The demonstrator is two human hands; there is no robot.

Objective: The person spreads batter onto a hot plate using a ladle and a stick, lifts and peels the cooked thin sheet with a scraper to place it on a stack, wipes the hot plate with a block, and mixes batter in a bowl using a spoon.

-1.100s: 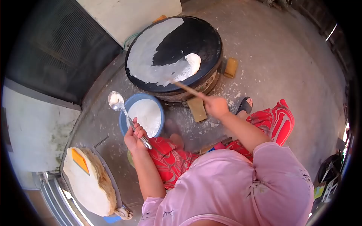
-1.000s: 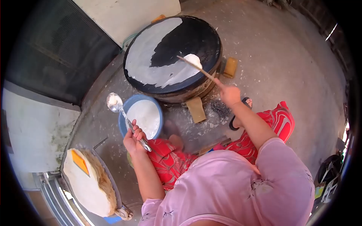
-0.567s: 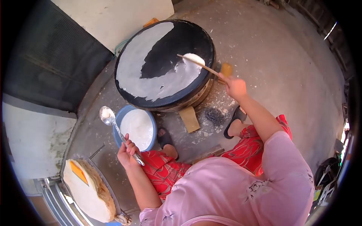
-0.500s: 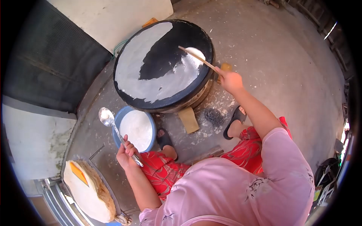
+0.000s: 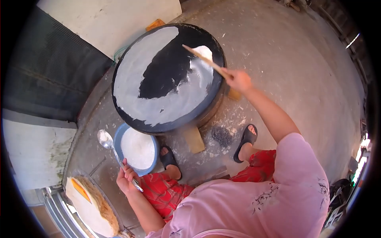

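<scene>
A large round black griddle [image 5: 164,75] carries a wide ring of thin white batter [image 5: 158,109], with bare dark surface in its middle. My right hand [image 5: 238,81] is closed around a thin wooden batter spreader [image 5: 206,60]. The spreader lies over the griddle's right side, against a thick white mound of batter [image 5: 203,51]. My left hand [image 5: 127,178] grips the handle of a large metal spoon [image 5: 116,152]. Some white batter coats the spoon's bowl, which is held out beside a blue basin [image 5: 118,139] of white batter [image 5: 137,148].
At lower left, a stack of pale flat sheets [image 5: 89,210] bears an orange flat piece [image 5: 81,190]. A yellowish block [image 5: 194,139] and a dark scrubbing pad [image 5: 222,136] lie by my feet. White flakes dot the concrete floor. A white wall [image 5: 111,18] stands behind the griddle.
My right hand has pushed the spreader and batter mound toward the griddle's far edge, leaving fresh batter behind it. My left hand still holds the spoon. The view has shifted slightly.
</scene>
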